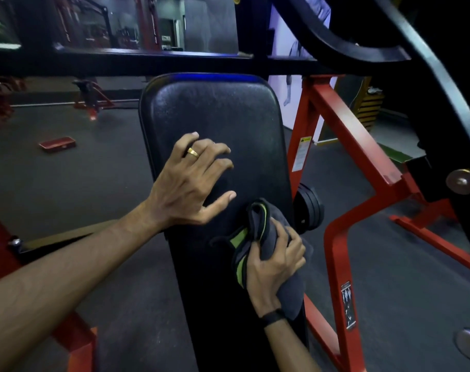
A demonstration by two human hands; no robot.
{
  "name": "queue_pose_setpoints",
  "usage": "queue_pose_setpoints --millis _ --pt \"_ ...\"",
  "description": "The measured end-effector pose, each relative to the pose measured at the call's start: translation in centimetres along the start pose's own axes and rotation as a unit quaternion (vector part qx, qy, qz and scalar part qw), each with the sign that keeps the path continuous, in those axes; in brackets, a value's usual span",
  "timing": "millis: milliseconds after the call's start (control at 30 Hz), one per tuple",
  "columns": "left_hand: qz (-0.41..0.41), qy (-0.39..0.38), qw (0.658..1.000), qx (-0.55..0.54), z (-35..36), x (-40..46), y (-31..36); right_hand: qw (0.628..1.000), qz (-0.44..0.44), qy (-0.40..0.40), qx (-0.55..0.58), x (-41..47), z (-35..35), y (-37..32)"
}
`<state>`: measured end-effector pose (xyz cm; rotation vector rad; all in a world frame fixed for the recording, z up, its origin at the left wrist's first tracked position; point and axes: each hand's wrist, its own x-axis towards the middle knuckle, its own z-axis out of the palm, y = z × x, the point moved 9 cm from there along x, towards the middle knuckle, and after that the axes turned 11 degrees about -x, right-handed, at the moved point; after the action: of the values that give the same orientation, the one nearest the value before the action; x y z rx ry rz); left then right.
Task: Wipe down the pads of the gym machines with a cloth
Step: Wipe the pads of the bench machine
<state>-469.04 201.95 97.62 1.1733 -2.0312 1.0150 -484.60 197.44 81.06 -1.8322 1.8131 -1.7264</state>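
Cloth [266, 237] bunched in right hand [275, 267], dark grey with a green edge, pressed against the lower right part of black pad [220, 111]. Right grip clenched around the cloth, fingers curled over the folds, thumb on the near side. Black band [273, 316] around the right wrist.

Left hand [187, 183] placed higher, near the left edge of the pad, grip released: fingers spread and a little bent, fingertips touching the leather, thumb stretched toward the cloth but apart from it. Gold ring [193, 152] on one finger of the left hand.

Pad long and upright, slightly tilted, rounded at the top, with a blue reflection along the upper edge. Red frame [344, 146] of the machine on the right side of the pad, with a white warning label [300, 154] on one post. Black curved bar [443, 84] above right. Black weight plates [307, 208] just behind the right edge of the pad. Grey floor [67, 183] all around, small red flat object [57, 144] lying on it far to the left.
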Motion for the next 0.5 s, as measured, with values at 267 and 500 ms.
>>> queue_pose_setpoints --millis 267,500 --pt "-0.010 0.004 1.000 -0.029 -0.4 -0.1 -0.3 0.998 -0.045 0.036 -0.010 9.6 1.0 -8.3" --pt "-0.010 0.032 0.998 -0.052 -1.3 0.0 -0.2 0.992 -0.119 0.028 0.006 10.5 1.4 -14.4"
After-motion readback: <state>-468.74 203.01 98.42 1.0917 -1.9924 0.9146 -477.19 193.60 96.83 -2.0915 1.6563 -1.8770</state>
